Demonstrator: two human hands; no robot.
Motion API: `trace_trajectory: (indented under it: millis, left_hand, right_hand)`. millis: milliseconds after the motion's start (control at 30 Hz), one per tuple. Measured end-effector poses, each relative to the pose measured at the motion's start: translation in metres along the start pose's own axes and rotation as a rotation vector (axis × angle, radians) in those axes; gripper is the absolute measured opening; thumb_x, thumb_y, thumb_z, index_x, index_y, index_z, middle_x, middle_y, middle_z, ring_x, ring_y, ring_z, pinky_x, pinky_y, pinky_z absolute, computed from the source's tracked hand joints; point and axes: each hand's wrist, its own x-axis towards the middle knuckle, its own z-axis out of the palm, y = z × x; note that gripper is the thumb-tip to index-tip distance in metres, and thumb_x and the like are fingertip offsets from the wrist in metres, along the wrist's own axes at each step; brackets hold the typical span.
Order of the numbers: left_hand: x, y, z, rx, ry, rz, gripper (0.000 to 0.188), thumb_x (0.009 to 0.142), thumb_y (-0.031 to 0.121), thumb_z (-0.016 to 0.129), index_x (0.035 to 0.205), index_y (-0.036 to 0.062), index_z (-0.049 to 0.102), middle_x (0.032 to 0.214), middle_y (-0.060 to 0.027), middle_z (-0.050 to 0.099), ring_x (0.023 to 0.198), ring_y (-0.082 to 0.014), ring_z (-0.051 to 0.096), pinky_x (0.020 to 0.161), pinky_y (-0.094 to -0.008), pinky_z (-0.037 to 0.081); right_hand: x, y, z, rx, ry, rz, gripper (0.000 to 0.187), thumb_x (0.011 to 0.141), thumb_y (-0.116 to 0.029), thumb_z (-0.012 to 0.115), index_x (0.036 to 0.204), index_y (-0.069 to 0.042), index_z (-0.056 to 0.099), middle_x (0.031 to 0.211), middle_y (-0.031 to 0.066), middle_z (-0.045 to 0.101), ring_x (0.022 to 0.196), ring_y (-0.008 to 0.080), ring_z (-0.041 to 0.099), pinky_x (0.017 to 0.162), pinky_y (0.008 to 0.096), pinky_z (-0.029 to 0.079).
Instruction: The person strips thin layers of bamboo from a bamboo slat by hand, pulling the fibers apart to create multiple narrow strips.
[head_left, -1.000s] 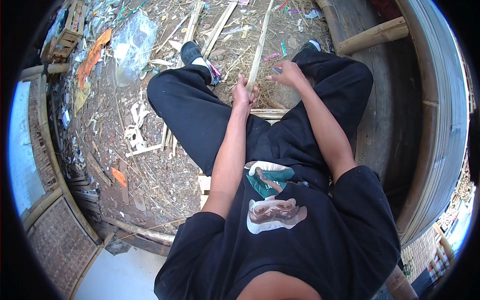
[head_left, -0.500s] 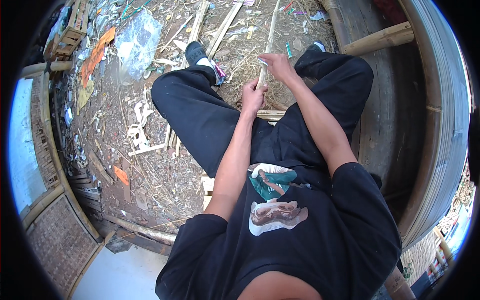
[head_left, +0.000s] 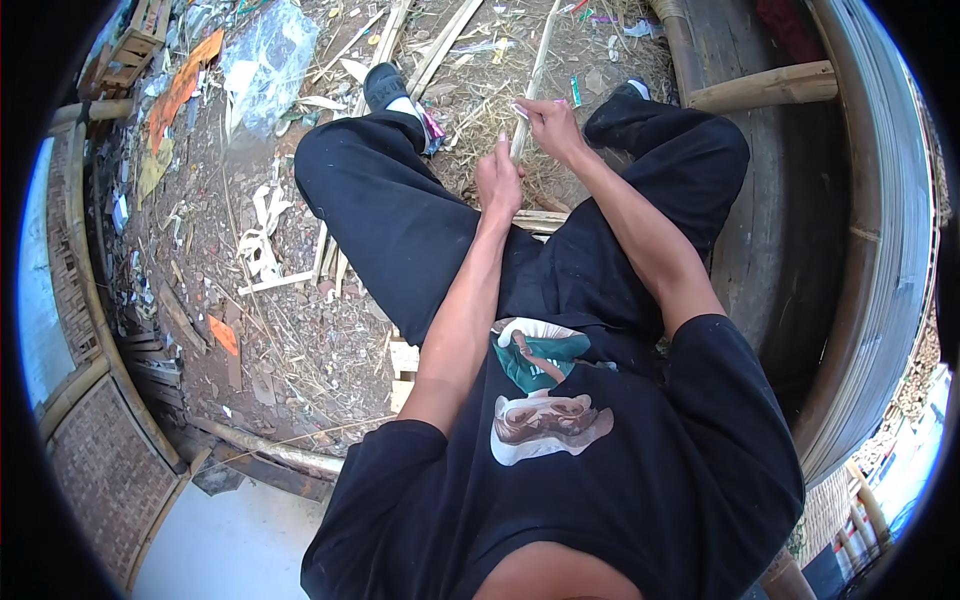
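A long, pale bamboo strip [head_left: 543,60] runs from between my knees away toward the far edge of the view. My left hand [head_left: 498,182] is wrapped round its near end, thumb pointing along it. Just beyond, my right hand [head_left: 556,130] is closed at the strip's right side, forefinger and thumb reaching over it. A small whitish thing shows at those fingertips, too small to name. Much of the right hand's grip is hidden.
Bamboo slats [head_left: 445,48] lie on the littered ground beyond my left shoe [head_left: 385,88]. Clear plastic sheeting [head_left: 268,70] and an orange scrap [head_left: 183,88] are at the far left. A bamboo pole [head_left: 765,88] and dark boards [head_left: 765,235] stand to my right.
My left hand has shifted slightly nearer and left, its thumb now raised along the strip. My right hand has moved a little nearer. The whole view has tilted slightly.
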Motion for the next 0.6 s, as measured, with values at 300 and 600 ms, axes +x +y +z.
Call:
trace_trajectory:
  millis: [300,600]
  left_hand:
    - [-0.002,0.003,0.000,0.065,0.025,0.011,0.064,0.095,0.048,0.031,0.076,-0.0021,0.066,0.050,-0.0043,0.053,0.045,-0.0117,0.047,0.046,-0.0302,0.036]
    - [-0.003,0.008,-0.006,0.076,0.045,-0.021,0.069,0.095,0.048,0.028,0.106,-0.0102,0.063,0.052,-0.0067,0.055,0.045,-0.0137,0.048,0.048,-0.0315,0.038]
  right_hand:
    - [-0.008,0.008,0.008,0.157,-0.008,0.097,0.026,0.087,-0.009,0.054,0.110,-0.008,0.066,0.084,0.0211,0.066,0.072,0.0283,0.066,0.068,0.0361,0.049]
    - [-0.017,-0.015,0.001,0.192,-0.062,0.128,0.033,0.090,-0.029,0.056,0.109,-0.003,0.065,0.084,0.0206,0.066,0.076,0.0269,0.066,0.070,0.0362,0.048]
